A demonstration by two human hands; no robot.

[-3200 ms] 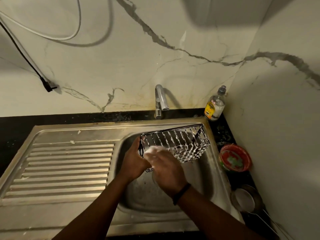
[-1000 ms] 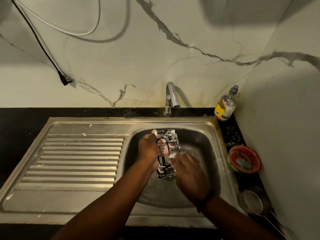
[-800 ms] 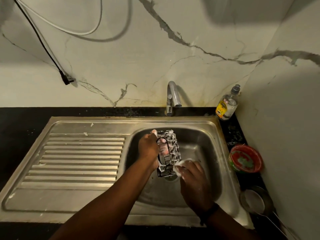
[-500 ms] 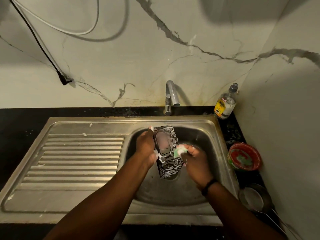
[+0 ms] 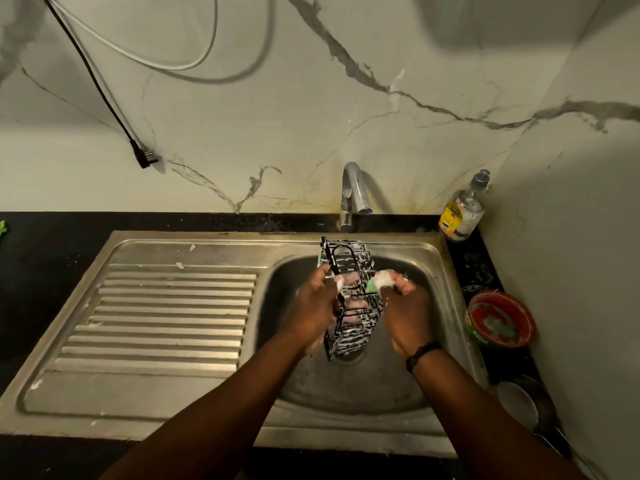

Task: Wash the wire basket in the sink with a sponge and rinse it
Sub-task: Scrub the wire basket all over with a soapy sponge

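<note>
- Wire basket [image 5: 349, 299] now stands on end over the sink [image 5: 346, 389], centre frame, lifted higher than a moment ago.
- Left hand [image 5: 313, 306] clamps its left side; right hand [image 5: 403, 306] has brought the sponge [image 5: 381, 282] up against the right wall.
- Scrubbing continues; tap [image 5: 351, 192] shows no water.
- Foam hides the wires; sponge mostly buried in fingers.

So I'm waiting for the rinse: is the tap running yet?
Off, as far as shows: no stream falls from the tap, and the wire basket below is still coated in white suds.
</note>
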